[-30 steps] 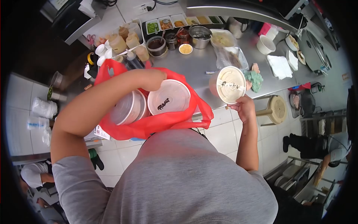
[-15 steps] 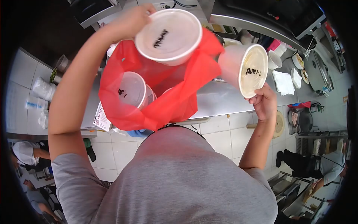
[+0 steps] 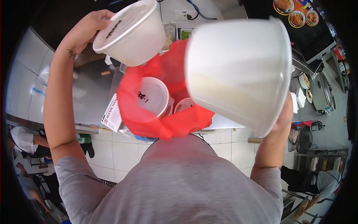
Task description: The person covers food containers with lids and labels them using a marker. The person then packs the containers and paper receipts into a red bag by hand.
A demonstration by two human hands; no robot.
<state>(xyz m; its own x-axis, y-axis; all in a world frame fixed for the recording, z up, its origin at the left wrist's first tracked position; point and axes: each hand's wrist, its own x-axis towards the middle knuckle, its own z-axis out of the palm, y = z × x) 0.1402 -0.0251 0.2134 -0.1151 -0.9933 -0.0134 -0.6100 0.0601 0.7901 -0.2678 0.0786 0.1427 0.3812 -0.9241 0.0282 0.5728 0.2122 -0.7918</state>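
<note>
My left hand (image 3: 86,30) grips the rim of a wide white lidded bowl (image 3: 141,39), tilted, with black handwriting on its lid. High on the right, close to the camera, my right hand (image 3: 285,112) holds a tall white lidded tub (image 3: 236,71) by its lid end; the tub hides most of the fingers. Pale contents show faintly through its wall. Between and below them, a red bag (image 3: 136,121) stands open on the counter. Inside it are a lidded tub (image 3: 151,95) with black writing and a second lidded container (image 3: 183,104), partly covered by the bag.
A printed card (image 3: 112,114) lies left of the bag on the steel counter (image 3: 87,89). Behind the bag are a small tray of green pieces (image 3: 185,34) and a wall socket (image 3: 181,15). A large lidded pot (image 3: 322,91) is at right. Co-workers stand at both sides.
The bowl has moved left and tipped, off the bag's opening. The tub in my right hand has come up closer to the camera and turned, so its side shows instead of its lid.
</note>
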